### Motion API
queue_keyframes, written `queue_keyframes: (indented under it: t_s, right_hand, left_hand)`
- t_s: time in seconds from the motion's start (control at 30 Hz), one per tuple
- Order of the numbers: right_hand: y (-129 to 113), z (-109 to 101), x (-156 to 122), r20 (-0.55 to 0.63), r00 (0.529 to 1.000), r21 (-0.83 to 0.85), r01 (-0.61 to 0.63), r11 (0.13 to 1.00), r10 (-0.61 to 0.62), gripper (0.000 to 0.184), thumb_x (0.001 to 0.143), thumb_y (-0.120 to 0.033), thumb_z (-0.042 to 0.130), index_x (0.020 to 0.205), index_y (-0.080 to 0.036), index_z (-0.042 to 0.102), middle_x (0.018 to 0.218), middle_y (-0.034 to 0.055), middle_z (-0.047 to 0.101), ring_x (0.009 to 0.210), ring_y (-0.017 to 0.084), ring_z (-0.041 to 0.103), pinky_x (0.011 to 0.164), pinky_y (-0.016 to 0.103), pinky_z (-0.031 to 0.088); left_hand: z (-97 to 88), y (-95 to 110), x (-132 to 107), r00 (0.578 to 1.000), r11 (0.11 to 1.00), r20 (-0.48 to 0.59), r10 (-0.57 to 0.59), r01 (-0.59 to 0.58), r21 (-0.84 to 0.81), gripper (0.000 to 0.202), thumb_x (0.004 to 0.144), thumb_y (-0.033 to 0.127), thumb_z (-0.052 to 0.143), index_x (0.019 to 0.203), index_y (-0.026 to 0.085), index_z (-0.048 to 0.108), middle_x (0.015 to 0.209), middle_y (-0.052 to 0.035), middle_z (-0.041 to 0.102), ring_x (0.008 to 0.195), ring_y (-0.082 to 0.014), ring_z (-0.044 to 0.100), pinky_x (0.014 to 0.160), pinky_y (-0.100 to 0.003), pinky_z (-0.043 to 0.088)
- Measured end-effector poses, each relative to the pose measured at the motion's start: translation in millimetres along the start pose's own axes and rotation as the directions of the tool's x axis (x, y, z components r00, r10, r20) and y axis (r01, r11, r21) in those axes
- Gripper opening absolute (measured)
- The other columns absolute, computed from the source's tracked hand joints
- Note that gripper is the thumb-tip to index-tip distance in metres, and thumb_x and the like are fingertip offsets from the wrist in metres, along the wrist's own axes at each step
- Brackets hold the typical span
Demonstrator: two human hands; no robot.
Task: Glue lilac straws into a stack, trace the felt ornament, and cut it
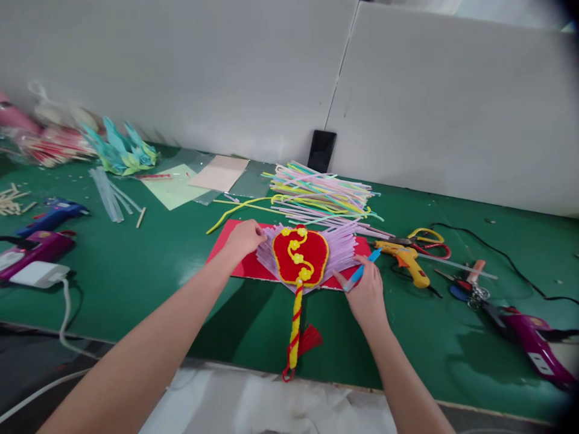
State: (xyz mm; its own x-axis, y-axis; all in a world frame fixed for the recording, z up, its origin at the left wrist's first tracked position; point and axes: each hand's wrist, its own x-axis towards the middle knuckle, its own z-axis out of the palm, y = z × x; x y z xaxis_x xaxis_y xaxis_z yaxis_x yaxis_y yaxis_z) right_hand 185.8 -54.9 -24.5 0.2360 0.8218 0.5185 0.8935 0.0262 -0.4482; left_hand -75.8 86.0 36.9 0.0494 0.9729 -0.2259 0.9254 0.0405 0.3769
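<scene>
A craft fan lies on the green table, made of lilac pipe cleaners [340,248] spread behind a red centre piece [302,260] edged in yellow. Its yellow-and-red handle [295,328] and red tassel hang toward me. The fan rests on a red card sheet [235,260]. My left hand [244,238] presses on the fan's left edge with curled fingers. My right hand [367,289] rests at the fan's right edge, closed on a blue pen-like tool [362,270].
A pile of pastel pipe cleaners [323,193] lies behind the fan. A yellow glue gun [407,260], scissors [427,240] and a purple glue gun [534,340] with cables sit right. Blue and purple glue guns [45,232], glue sticks [107,196] and paper sheets [217,173] lie left.
</scene>
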Motion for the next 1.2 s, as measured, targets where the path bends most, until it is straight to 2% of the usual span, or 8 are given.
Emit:
queue_keyframes:
  t_s: [0.07, 0.23, 0.67, 0.97, 1.2]
  right_hand:
    - [-0.2, 0.1, 0.4, -0.001, 1.000, 0.001, -0.004, 1.000, 0.004, 0.052, 0.084, -0.059, 0.052, 0.115, -0.018, 0.048, 0.107, 0.0156, 0.061, 0.108, 0.031, 0.056, 0.095, 0.052, 0.042]
    - [-1.0, 0.2, 1.4, 0.011, 1.000, -0.004, -0.005, 1.000, 0.005, 0.053, 0.085, -0.061, 0.050, 0.116, -0.018, 0.047, 0.106, 0.0150, 0.061, 0.107, 0.031, 0.056, 0.095, 0.052, 0.042]
    - [-2.8, 4.4, 4.1, 0.018, 0.998, -0.049, -0.056, 0.997, 0.057, 0.055, 0.086, -0.062, 0.044, 0.117, -0.016, 0.048, 0.107, 0.0157, 0.060, 0.107, 0.031, 0.055, 0.097, 0.050, 0.041]
    - [-8.6, 3.3, 14.0, 0.086, 0.987, -0.128, -0.122, 0.984, 0.133, 0.052, 0.086, -0.059, 0.048, 0.119, -0.019, 0.046, 0.114, 0.0150, 0.061, 0.110, 0.031, 0.056, 0.095, 0.048, 0.042]
    - [-9.0, 7.2, 13.3, 0.043, 0.994, -0.106, -0.092, 0.990, 0.097, 0.049, 0.087, -0.057, 0.048, 0.117, -0.018, 0.049, 0.112, 0.0142, 0.063, 0.109, 0.031, 0.057, 0.095, 0.048, 0.041]
  left_hand:
    - [1.6, -3.7, 4.3, 1.000, 1.000, 0.009, 0.013, -0.013, -0.006, 0.019, 0.087, 0.032, 0.062, 0.091, 0.014, 0.064, 0.094, -0.0044, 0.067, 0.086, -0.0165, 0.064, 0.078, -0.035, 0.052]
    - [7.0, -9.0, 11.9, 0.998, 0.996, -0.014, 0.068, -0.069, -0.049, 0.019, 0.088, 0.032, 0.062, 0.093, 0.013, 0.063, 0.096, -0.0043, 0.066, 0.087, -0.0161, 0.063, 0.080, -0.036, 0.052]
    - [5.7, -6.1, 28.2, 0.992, 0.989, -0.019, 0.121, -0.122, -0.084, 0.021, 0.091, 0.033, 0.058, 0.098, 0.014, 0.063, 0.099, -0.0050, 0.065, 0.088, -0.0164, 0.063, 0.080, -0.037, 0.053]
    - [4.4, -8.1, 31.2, 0.986, 0.976, -0.083, 0.142, -0.153, -0.153, 0.013, 0.086, 0.026, 0.064, 0.087, 0.014, 0.064, 0.090, -0.0030, 0.068, 0.082, -0.0153, 0.063, 0.077, -0.033, 0.051]
    - [9.2, -11.0, 35.4, 0.978, 0.960, -0.139, 0.153, -0.180, -0.213, 0.006, 0.079, 0.021, 0.066, 0.075, 0.019, 0.063, 0.084, -0.0027, 0.071, 0.078, -0.0168, 0.064, 0.067, -0.026, 0.045]
